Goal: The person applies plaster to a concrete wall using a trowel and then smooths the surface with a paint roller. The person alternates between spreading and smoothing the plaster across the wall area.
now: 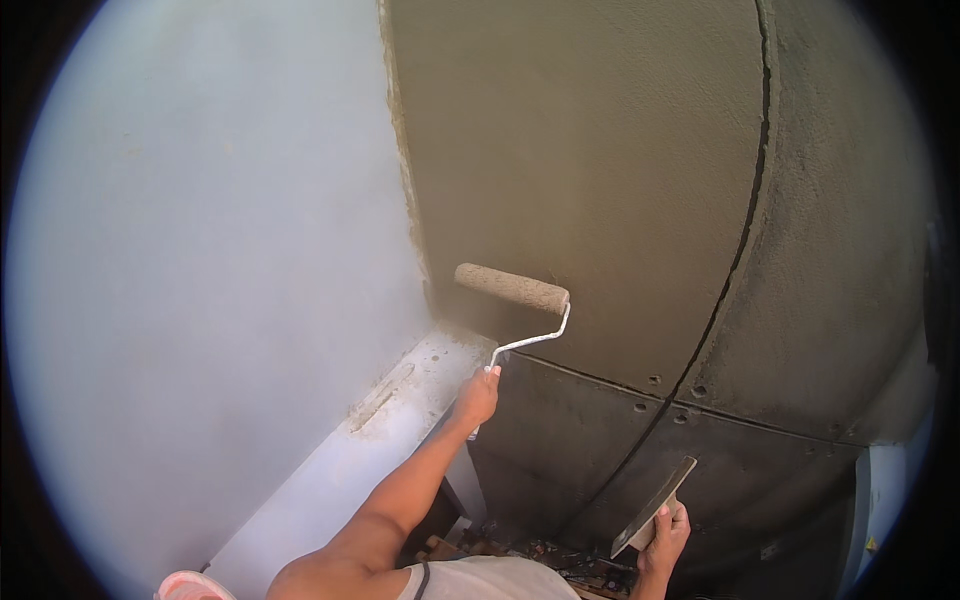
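Note:
My left hand (477, 398) is closed round the handle of a paint roller (512, 289), arm stretched forward. The roller's fuzzy sleeve is coated grey-beige and lies against or just in front of the grey-brown coated wall (590, 160), near its left edge; whether it touches I cannot tell. Lower at the right, my right hand (666, 540) grips a flat plastering trowel (655, 508), its blade tilted up and apart from the wall.
A smooth white wall (220, 220) meets the coated wall at the left. Below it runs a white ledge (340, 470) with splatters. Dark grooves (745, 235) cross the coated wall. Debris (540, 553) lies below, and a pink rounded thing (190, 587) shows at the lower left.

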A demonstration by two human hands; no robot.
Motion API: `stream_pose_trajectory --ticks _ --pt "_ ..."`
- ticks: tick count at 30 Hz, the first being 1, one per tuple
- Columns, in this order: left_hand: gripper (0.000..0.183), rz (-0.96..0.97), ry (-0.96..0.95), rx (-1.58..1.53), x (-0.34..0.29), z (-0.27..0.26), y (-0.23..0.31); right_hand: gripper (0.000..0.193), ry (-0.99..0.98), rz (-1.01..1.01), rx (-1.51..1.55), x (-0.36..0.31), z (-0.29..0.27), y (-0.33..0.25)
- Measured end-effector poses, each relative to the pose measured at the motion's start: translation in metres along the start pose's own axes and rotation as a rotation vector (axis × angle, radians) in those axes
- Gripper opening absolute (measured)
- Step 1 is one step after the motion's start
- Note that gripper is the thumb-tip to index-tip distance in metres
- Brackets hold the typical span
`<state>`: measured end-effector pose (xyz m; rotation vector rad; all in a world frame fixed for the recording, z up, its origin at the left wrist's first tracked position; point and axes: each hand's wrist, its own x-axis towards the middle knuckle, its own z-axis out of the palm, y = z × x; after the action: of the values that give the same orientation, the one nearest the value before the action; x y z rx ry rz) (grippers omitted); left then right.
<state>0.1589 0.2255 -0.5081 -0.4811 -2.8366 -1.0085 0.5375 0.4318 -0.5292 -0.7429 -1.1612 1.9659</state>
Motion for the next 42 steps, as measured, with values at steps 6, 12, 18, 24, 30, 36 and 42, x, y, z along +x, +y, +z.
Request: stream_pose_trajectory --ticks 6,12,18,24,30,36,42 --pt "0.06 0.036 0.077 -0.026 0.049 -0.029 0.024 0.045 0.012 0.064 -0.248 0.0 0.028 -0.021" --pt "0.059 0.112 0.027 -0.205 0.108 -0.152 0.168 0.042 -0.032 0.051 -0.358 0.012 0.051 -0.006" --pt "0.046 0.17 0.053 -0.293 0.159 -0.267 0.308 0.036 -0.129 0.014 0.009 0.033 0.042 0.029" --pt "0.043 0.224 0.172 -0.284 0.17 -0.317 0.363 0.042 -0.149 0.092 -0.235 0.025 0.047 0.001" --pt "0.052 0.132 0.118 -0.242 0.129 -0.217 0.26 0.039 -0.171 0.104 -0.047 0.032 0.02 0.011" --pt "0.057 0.112 0.183 -0.128 0.065 -0.09 0.103 0.036 -0.212 0.069 -0.073 0.035 0.008 -0.013" --pt "0.059 -0.058 0.053 -0.085 -0.008 0.008 -0.006 0.035 -0.177 0.075 -0.047 0.023 0.012 -0.006"
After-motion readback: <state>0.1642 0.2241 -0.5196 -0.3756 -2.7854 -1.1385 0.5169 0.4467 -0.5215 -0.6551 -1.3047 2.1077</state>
